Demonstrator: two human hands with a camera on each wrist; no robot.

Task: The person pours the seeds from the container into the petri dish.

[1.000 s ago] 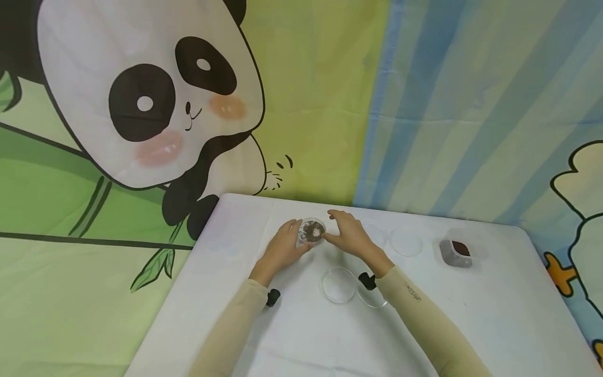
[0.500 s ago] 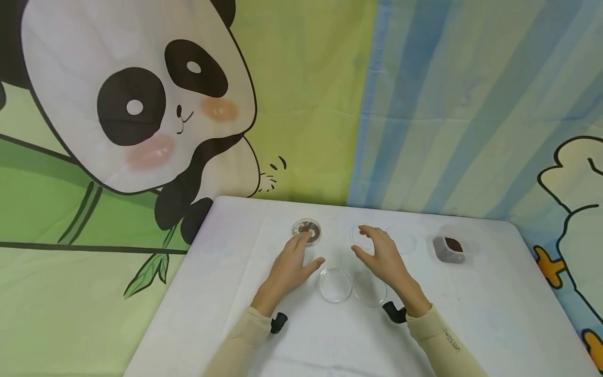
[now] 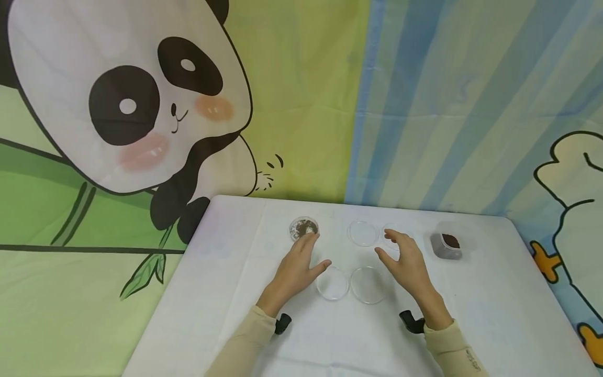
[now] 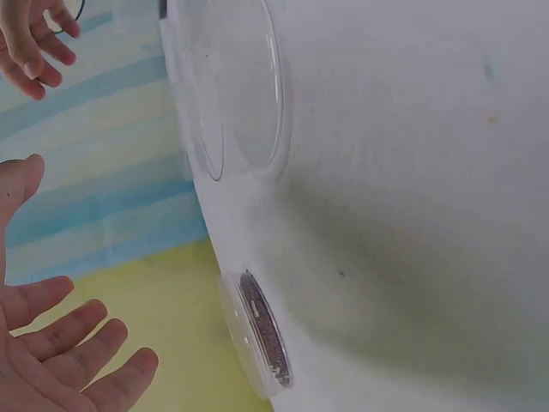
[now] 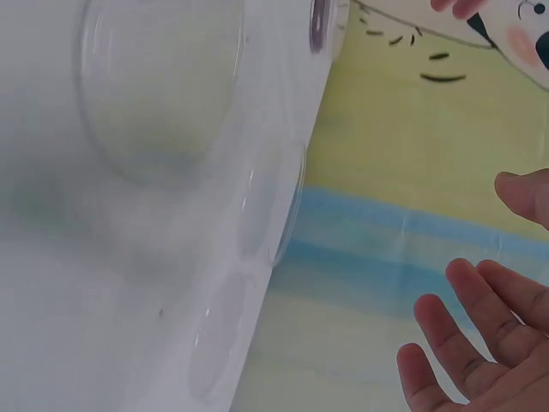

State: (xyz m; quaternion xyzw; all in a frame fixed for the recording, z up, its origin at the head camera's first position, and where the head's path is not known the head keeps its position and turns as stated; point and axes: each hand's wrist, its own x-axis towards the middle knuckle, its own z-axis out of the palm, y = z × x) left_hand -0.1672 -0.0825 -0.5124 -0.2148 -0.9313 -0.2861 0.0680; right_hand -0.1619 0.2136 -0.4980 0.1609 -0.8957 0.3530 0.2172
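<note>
A clear round dish [image 3: 298, 222] with dark brown granules lies at the far left of the table; in the left wrist view the dish [image 4: 266, 335] shows side-on, the granules low inside it. My left hand [image 3: 293, 272] hovers just in front of it, fingers spread and holding nothing, fingertips overlapping its near rim in the head view. My right hand [image 3: 409, 267] is likewise spread and holds nothing, over the right of the dishes. Two clear round dish pieces, a left one [image 3: 332, 283] and a right one [image 3: 368, 285], lie side by side between my forearms.
Farther back lie another clear round piece [image 3: 363, 233] and one partly hidden behind my right hand. At the far right stands a small greyish see-through tub [image 3: 445, 250] with dark brown material. A printed panda curtain [image 3: 301, 104] hangs behind the white table [image 3: 490, 293].
My left hand has let go of the granule dish, which now rests on the table, and has drawn back slightly. My right hand has moved away to the right.
</note>
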